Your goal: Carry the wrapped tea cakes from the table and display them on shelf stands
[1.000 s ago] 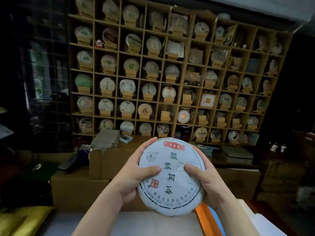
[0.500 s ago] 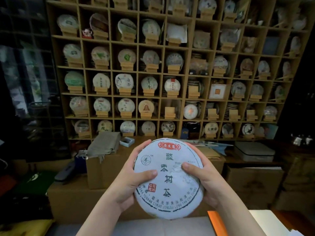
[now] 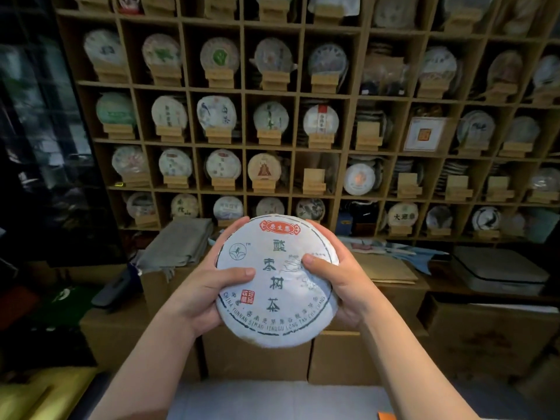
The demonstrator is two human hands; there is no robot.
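A round tea cake in white paper with green characters and a red label is held upright in front of me. My left hand grips its left edge, thumb across the face. My right hand grips its right edge, thumb on the face too. Behind it rises a wooden grid shelf full of wrapped cakes on small wooden stands. Some stands are bare, such as a stand in the third row and another stand to the upper right.
Cardboard boxes are stacked under the shelf between me and it. A folded grey cloth lies on the boxes at the left. A flat grey case sits at the right. A dark glass cabinet stands at far left.
The shelf has come much closer and fills the view. The tea cake stays in both hands with the same hold, now raised slightly toward the lower shelf rows.
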